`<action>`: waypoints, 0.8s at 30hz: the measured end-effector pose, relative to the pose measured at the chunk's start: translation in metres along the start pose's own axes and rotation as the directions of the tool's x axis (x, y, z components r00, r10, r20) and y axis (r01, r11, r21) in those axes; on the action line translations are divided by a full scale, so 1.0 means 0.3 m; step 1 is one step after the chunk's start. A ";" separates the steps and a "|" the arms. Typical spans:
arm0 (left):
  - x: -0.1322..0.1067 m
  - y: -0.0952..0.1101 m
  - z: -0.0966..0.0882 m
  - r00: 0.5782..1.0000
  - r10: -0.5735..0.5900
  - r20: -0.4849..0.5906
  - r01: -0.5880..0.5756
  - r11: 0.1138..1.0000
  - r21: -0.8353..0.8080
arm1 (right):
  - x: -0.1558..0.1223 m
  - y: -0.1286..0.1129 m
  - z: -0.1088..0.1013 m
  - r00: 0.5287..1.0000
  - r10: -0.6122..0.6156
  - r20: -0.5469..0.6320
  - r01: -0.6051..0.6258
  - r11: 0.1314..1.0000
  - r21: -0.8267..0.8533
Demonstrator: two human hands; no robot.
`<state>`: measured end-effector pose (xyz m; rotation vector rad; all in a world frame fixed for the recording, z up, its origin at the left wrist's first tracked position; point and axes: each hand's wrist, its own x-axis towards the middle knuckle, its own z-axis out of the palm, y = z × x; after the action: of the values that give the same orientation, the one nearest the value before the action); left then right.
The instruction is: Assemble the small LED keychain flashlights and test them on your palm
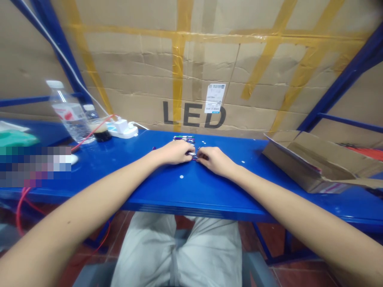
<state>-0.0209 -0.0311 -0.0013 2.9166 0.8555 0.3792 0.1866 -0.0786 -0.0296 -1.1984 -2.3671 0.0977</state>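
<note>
My left hand (177, 152) rests on the blue table, its fingers closed around a slim silver pen (192, 154). The pen's tip end points toward my right hand (216, 160), whose thumb and fingers are pinched together at that end. Whether a small separate part sits in the right fingertips is too small to tell. Just beyond my left hand lie several slim pens (184, 138) side by side, partly covered by the hand. A small dark purple piece (154, 148) lies left of the left wrist.
An open cardboard box (311, 187) stands on the table (191, 195) at the right. At the left are a water bottle (70, 119), a small bottle of dark liquid (101, 133), a white power strip (127, 130) and red cables (25, 203). Taped cardboard (143, 83) walls the back.
</note>
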 end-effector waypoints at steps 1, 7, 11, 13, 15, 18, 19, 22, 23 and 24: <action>0.000 -0.001 0.001 1.000 -0.007 -0.007 0.007 1.000 -0.001 | 0.000 0.003 0.000 1.000 -0.010 -0.001 0.010 1.000 -0.004; -0.001 -0.004 0.003 0.999 -0.048 0.022 0.047 0.999 0.020 | 0.000 0.028 0.009 0.995 -0.090 -0.032 0.089 0.996 -0.028; -0.002 0.004 0.002 0.997 -0.078 0.011 0.078 0.997 0.016 | 0.000 0.045 0.023 0.986 -0.160 -0.046 0.159 0.987 -0.040; -0.002 0.008 0.002 0.996 -0.085 0.013 0.085 0.996 0.002 | -0.001 0.048 0.027 0.980 -0.195 -0.040 0.193 0.980 -0.056; -0.002 0.008 0.002 0.996 -0.085 0.018 0.085 0.996 -0.003 | -0.002 0.047 0.028 0.976 -0.215 -0.028 0.212 0.974 -0.080; -0.003 0.002 0.005 0.996 -0.076 0.042 0.076 0.997 0.001 | -0.004 0.041 0.026 0.974 -0.225 -0.006 0.223 0.968 -0.111; -0.004 -0.002 0.006 0.996 -0.079 0.048 0.079 0.997 0.003 | -0.004 0.039 0.025 0.974 -0.228 0.001 0.226 0.967 -0.118; -0.006 -0.012 0.010 0.994 -0.097 0.048 0.098 0.995 -0.009 | -0.003 0.036 0.025 0.973 -0.230 0.013 0.230 0.967 -0.114; -0.006 -0.014 0.011 0.994 -0.097 0.048 0.098 0.995 -0.019 | -0.002 0.036 0.025 0.974 -0.228 0.013 0.228 0.968 -0.103; -0.007 -0.015 0.011 0.995 -0.089 0.051 0.091 0.995 -0.029 | -0.001 0.036 0.025 0.974 -0.225 0.010 0.225 0.970 -0.091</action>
<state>-0.0239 -0.0285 -0.0055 2.8343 0.9609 0.3085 0.1913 -0.0711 -0.0393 -0.9601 -2.5128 -0.0873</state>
